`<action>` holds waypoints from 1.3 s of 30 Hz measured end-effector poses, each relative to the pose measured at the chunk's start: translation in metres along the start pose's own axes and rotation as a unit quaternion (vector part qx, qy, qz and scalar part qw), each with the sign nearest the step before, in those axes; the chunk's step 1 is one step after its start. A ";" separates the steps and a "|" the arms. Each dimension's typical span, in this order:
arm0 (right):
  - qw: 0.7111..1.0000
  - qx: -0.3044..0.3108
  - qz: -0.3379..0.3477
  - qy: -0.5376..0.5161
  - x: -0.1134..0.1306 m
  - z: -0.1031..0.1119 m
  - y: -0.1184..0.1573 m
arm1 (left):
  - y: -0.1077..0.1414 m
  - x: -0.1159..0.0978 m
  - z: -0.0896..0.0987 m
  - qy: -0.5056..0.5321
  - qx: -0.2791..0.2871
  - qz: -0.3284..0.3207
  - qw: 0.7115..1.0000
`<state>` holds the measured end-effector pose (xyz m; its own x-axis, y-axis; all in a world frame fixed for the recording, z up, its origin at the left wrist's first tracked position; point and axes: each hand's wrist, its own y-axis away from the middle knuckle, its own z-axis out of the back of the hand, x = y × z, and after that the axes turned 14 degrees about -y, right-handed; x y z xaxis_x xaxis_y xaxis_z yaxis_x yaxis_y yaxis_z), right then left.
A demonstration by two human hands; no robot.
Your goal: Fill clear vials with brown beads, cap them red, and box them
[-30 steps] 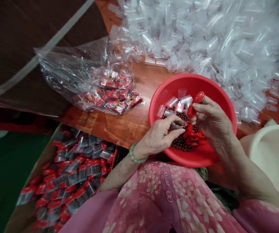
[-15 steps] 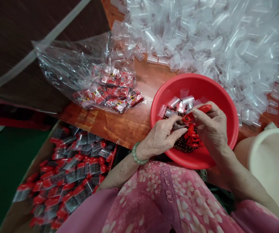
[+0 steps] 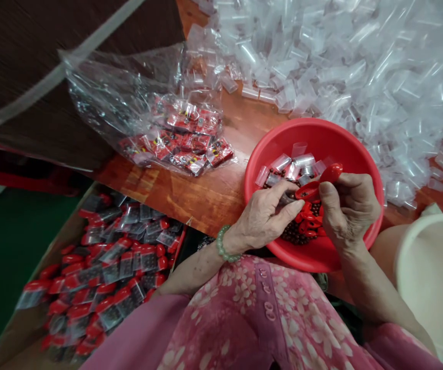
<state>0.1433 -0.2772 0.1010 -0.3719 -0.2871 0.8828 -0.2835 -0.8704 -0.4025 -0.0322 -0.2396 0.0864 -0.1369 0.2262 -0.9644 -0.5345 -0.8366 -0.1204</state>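
Over a red basin (image 3: 259, 149), my left hand (image 3: 265, 216) pinches a greyish clear plastic tube (image 3: 288, 198) between thumb and fingers; most of it is hidden. My right hand (image 3: 350, 210) is closed on a glossy red plastic cap (image 3: 332, 173). An open red part (image 3: 308, 192) extends from there to the mouth of the tube; whether it is one piece with the cap I cannot tell. Below my hands the basin holds brown beads (image 3: 298, 236), small red plastic pieces (image 3: 309, 222) and several clear tubes (image 3: 281, 162).
Loose clear tubes (image 3: 321, 61) pile up behind the basin. Small red packets (image 3: 194, 136) lie in a clear bag on the wooden table (image 3: 159, 192). At lower left, a carton holds red-capped clear containers (image 3: 109, 272). A white bucket (image 3: 406, 241) stands at right.
My right hand has shifted right and turned, tilting the red cap upward. My left hand stays in its pinch beside the red part. The whole view has shifted slightly.
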 end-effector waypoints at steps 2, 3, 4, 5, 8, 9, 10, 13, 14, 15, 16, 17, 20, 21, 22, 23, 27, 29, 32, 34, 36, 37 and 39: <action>0.999 0.007 -0.019 -0.029 0.003 -0.003 -0.002 | 0.000 -0.001 -0.001 -0.009 -0.014 0.003 1.000; 0.998 0.013 -0.038 -0.049 0.006 -0.005 -0.004 | 0.000 -0.001 -0.002 -0.016 -0.018 -0.002 1.000; 0.996 0.018 -0.057 -0.069 0.008 -0.008 -0.006 | -0.001 -0.001 -0.003 -0.023 -0.022 -0.010 0.999; 0.993 0.022 -0.076 -0.085 0.010 -0.010 -0.007 | -0.001 -0.001 -0.004 -0.030 -0.027 -0.021 0.999; 0.987 0.019 -0.103 -0.123 0.013 -0.014 -0.011 | -0.001 0.001 -0.008 -0.049 -0.063 -0.050 0.996; 0.985 0.016 -0.106 -0.133 0.012 -0.014 -0.011 | -0.001 0.001 -0.010 -0.056 -0.078 -0.057 0.994; 0.984 0.014 -0.109 -0.142 0.012 -0.013 -0.012 | -0.001 0.001 -0.011 -0.061 -0.091 -0.064 0.992; 0.978 0.043 -0.125 -0.162 0.010 -0.008 -0.014 | -0.001 0.001 -0.012 -0.063 -0.108 -0.072 0.990; 0.975 0.058 -0.131 -0.169 0.010 -0.005 -0.015 | -0.001 0.000 -0.012 -0.060 -0.106 -0.068 0.990; 0.972 0.067 -0.137 -0.179 0.010 -0.003 -0.016 | -0.001 0.000 -0.011 -0.055 -0.103 -0.061 0.991; 0.969 0.069 -0.144 -0.191 0.010 0.000 -0.018 | -0.001 0.000 -0.010 -0.047 -0.098 -0.052 0.993; 0.965 0.062 -0.149 -0.205 0.010 0.002 -0.020 | -0.001 -0.001 -0.009 -0.035 -0.090 -0.038 0.995; 0.959 0.033 -0.157 -0.236 0.011 0.003 -0.024 | -0.001 -0.003 -0.005 0.028 -0.045 0.021 0.998; 0.959 0.028 -0.149 -0.240 0.012 0.002 -0.024 | -0.002 -0.004 -0.003 0.055 -0.026 0.039 0.997; 0.962 0.022 -0.134 -0.237 0.012 0.000 -0.023 | -0.003 -0.004 -0.002 0.085 -0.008 0.055 0.995; 0.969 0.008 -0.111 -0.221 0.012 -0.002 -0.021 | -0.004 -0.005 0.000 0.115 0.006 0.068 0.991; 0.995 -0.066 0.063 -0.026 0.008 -0.009 -0.011 | -0.009 -0.005 0.004 0.210 0.023 0.092 0.973; 0.978 -0.047 0.192 0.069 0.003 -0.008 -0.007 | -0.010 -0.004 0.003 0.222 0.022 0.092 0.970; 0.935 0.048 0.318 0.147 -0.004 -0.003 -0.005 | -0.009 -0.003 0.002 0.195 0.014 0.079 0.978; 0.923 0.131 0.324 0.163 -0.009 -0.002 -0.006 | -0.008 -0.002 0.003 0.162 0.010 0.069 0.984; 0.927 0.189 0.295 0.135 -0.011 -0.005 -0.005 | -0.008 -0.001 0.004 0.136 0.027 0.059 0.989; 0.936 0.203 0.268 0.103 -0.012 -0.008 -0.004 | -0.007 -0.001 0.005 0.130 0.039 0.050 0.989; 0.959 0.209 0.193 0.010 -0.010 -0.015 0.000 | -0.007 -0.002 0.006 0.126 0.060 0.034 0.990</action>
<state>0.1339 -0.2681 0.0884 -0.3954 -0.6157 0.6816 0.2558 -0.7865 -0.5621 -0.0332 -0.2309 0.0905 0.0296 0.0272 -0.9992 -0.6283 -0.7770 -0.0397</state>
